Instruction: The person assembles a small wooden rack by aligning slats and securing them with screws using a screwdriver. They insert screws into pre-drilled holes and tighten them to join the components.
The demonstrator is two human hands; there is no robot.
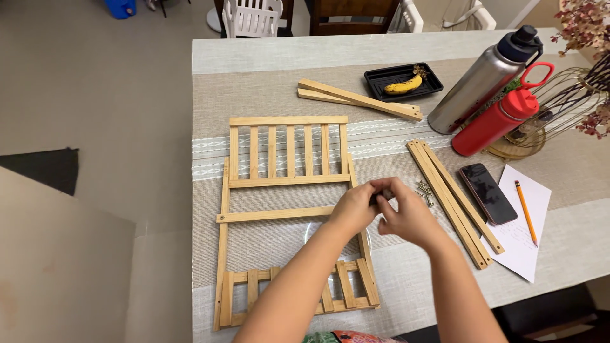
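Beige runner (267, 95) covers table (254, 51); grey floor (95, 76).

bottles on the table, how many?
2. A steel bottle with a dark cap lies tilted at the table's far right. A red bottle lies just in front of it, beside the wire basket. None looks hidden.

Dining table (267, 54) with a beige runner, crowded right now.
On it sit a slatted wooden frame (289, 152), two pairs of loose wooden slats (359, 98) (454, 203), a small pile of screws (424, 190), a black tray (381, 77) holding a banana (403, 86), a steel bottle (476, 82), a red bottle (499, 121), a phone (488, 194) and a paper sheet (530, 248) with a pencil (526, 213).
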